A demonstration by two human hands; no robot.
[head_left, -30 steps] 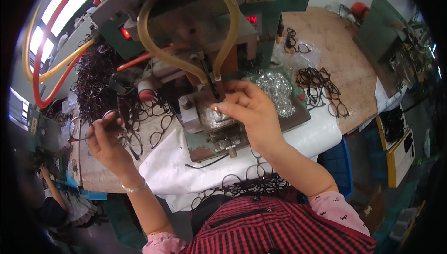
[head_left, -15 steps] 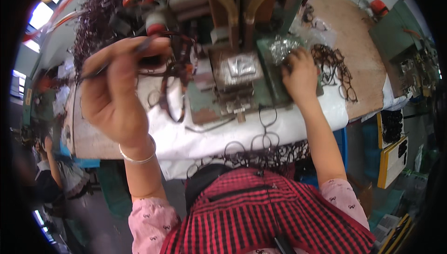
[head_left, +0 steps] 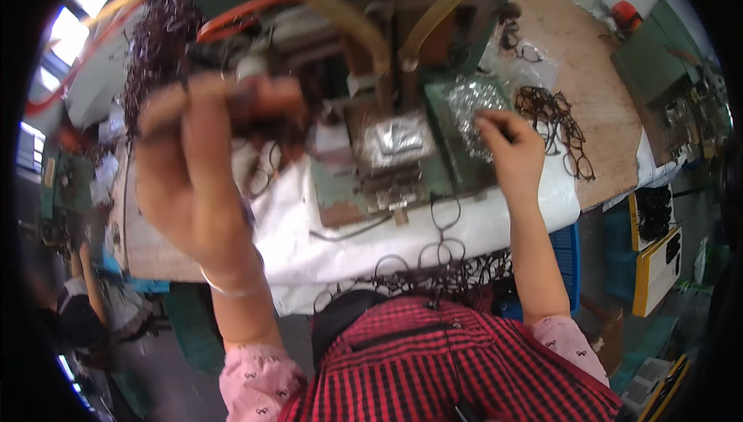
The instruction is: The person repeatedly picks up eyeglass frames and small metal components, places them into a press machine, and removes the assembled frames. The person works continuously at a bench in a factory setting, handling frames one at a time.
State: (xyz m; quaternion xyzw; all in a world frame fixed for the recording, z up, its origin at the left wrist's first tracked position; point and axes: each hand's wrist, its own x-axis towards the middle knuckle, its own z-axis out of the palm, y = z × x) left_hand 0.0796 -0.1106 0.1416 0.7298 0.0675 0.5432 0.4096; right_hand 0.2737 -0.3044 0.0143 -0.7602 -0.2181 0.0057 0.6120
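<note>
Silvery glittering bits [head_left: 474,97], 1 pile; R hand [head_left: 516,147] adj., fingers narrow; L hand [head_left: 200,178] blurred; can't tell if either's holding. 2 amber tube lengths [head_left: 446,10], tops cut off.

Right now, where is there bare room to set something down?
The brown tabletop is bare between the right-hand frame pile and the far-right green machine; so, mostly, is the white sheet between the press base and front frames. Crowded: the far-left frame heap.

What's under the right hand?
The right hand overlaps a pile of silvery pieces, visible beside its fingers; whatever lies directly beneath the hand is covered.
</note>
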